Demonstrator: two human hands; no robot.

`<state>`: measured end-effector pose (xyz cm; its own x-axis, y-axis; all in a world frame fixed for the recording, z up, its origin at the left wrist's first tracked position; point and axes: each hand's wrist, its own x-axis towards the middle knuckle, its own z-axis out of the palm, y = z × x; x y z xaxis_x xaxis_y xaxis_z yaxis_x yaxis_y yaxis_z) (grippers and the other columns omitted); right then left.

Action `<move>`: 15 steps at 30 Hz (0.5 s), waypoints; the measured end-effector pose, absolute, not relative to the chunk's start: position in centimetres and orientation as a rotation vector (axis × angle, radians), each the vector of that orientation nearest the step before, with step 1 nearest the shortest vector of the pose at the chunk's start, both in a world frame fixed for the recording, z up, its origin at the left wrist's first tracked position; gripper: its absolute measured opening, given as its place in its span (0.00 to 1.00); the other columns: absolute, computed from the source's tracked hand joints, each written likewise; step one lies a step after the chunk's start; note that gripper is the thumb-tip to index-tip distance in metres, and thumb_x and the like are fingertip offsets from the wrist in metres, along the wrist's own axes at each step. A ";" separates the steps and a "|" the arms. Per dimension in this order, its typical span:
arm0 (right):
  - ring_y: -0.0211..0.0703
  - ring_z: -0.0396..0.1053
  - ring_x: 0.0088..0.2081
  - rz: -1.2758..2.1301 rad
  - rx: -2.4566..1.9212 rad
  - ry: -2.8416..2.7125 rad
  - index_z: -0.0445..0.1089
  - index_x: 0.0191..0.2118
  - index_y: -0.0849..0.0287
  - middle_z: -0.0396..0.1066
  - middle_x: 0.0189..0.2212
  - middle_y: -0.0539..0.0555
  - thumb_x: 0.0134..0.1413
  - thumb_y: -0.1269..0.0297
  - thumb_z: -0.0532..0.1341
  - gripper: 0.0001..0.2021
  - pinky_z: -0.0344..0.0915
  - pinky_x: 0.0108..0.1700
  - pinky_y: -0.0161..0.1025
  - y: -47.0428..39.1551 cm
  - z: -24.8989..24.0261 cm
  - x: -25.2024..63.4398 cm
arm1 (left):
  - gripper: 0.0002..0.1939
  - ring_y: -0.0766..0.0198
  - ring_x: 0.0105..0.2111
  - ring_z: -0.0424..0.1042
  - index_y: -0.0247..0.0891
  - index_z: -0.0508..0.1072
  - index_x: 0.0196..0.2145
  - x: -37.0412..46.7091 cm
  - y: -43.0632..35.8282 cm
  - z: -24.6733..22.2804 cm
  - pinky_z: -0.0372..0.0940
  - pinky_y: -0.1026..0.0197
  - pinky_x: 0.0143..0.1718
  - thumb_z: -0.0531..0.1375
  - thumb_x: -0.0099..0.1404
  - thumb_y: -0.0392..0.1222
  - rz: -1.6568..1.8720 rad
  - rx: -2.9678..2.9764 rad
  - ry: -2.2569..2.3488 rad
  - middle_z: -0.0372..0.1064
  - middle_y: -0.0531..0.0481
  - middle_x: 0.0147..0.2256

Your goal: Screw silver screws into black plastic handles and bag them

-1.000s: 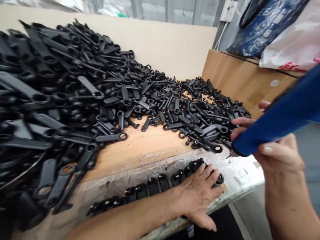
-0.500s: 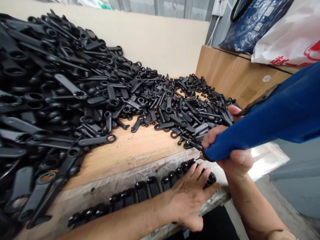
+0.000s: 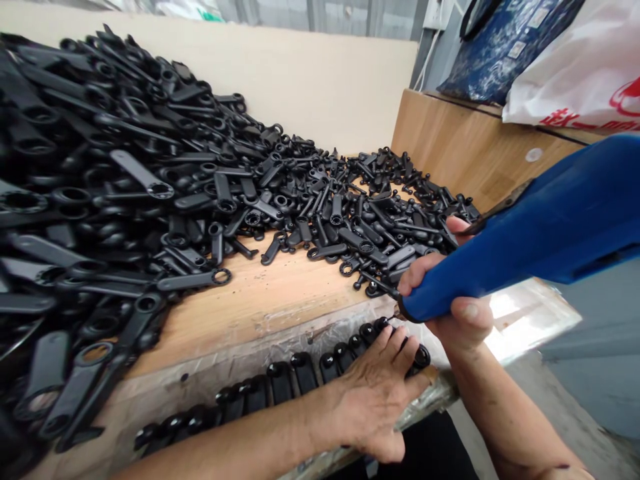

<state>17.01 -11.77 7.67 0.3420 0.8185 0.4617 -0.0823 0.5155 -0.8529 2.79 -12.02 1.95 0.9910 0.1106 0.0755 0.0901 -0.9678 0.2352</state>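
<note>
Right hand (image 3: 459,332) grips blue tool (image 3: 515,240) at three o'clock, while left hand (image 3: 375,400) lies spread on black parts (image 3: 303,375) at five.

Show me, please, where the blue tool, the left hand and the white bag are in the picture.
Blue tool (image 3: 527,233): head view, middle of its blue body.
Left hand (image 3: 373,393): head view, back of the hand.
White bag (image 3: 575,77): head view, its plain white side.

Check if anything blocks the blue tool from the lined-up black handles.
Nothing visible: the blue tool in the right hand has its tip close to the row of black handles. The left hand lies on it, beside the tip.
</note>
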 end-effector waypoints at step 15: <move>0.44 0.65 0.23 0.694 -0.758 -1.060 0.64 0.45 0.56 0.68 0.23 0.49 0.36 0.52 0.67 0.28 0.61 0.25 0.42 -11.2 7.0 16.9 | 0.52 0.40 0.58 0.43 0.39 0.44 0.59 2.9 -12.2 0.7 0.34 0.41 0.59 0.62 0.40 0.55 0.129 2.904 0.136 0.41 0.34 0.58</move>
